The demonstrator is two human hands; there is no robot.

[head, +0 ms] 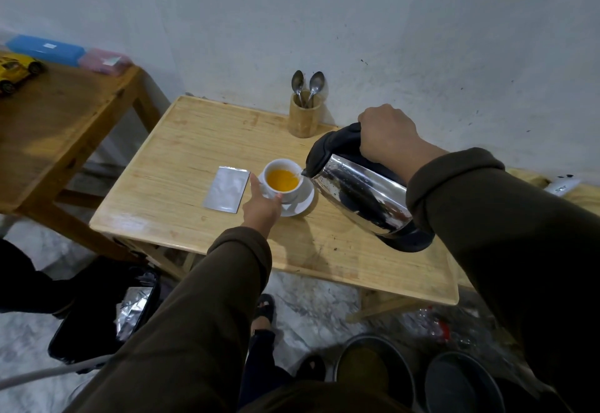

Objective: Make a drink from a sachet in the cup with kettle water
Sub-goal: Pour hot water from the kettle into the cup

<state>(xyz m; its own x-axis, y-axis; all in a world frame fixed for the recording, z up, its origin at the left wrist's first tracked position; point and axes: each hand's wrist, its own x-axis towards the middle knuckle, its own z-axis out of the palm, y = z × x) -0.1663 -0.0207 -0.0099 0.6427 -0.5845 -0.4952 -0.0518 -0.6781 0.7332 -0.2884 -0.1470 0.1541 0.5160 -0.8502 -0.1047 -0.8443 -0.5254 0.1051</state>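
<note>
A white cup (281,170) holding orange liquid stands on a white saucer (303,203) in the middle of the light wooden table (181,152). My right hand (388,135) grips the black handle of a steel kettle (362,191), which is tilted with its spout at the cup's right rim. My left hand (261,206) rests against the cup's near-left side and the saucer, thumb and forefinger spread around it. A silver sachet (226,192) lies flat just left of the cup.
A bamboo holder (304,117) with two spoons stands at the table's back edge by the wall. A darker wooden table (58,126) with a yellow toy car and plastic boxes is at left. A black bin with foil and metal bowls sit on the floor below.
</note>
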